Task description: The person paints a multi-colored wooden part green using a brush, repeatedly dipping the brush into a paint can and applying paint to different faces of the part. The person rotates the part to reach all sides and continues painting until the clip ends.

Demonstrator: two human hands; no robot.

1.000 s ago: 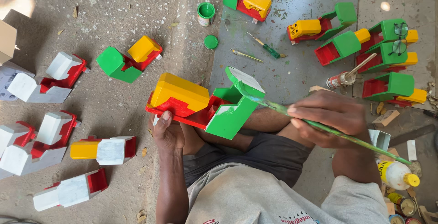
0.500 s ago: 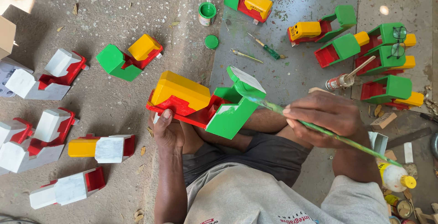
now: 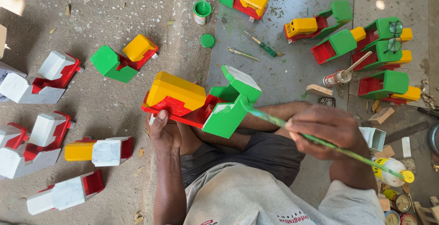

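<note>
Two hands are working one yellow, red and green toy block (image 3: 201,103): I'm seeing the left hand (image 3: 165,131) closed around its red underside at the yellow end, holding it above the lap, w/ the right hand (image 3: 327,129) pinching a long green-smeared brush (image 3: 320,140). Vs. approx. a second ago, the brush tip is now sitting lower, touching the green end just under the white top face, while the block is keeping the same pose, so I'm judging green coating is progressing, white face not yet covered. The green paint pot (image 3: 201,12) and its lid (image 3: 207,40) are standing well apart on the floor.
</note>
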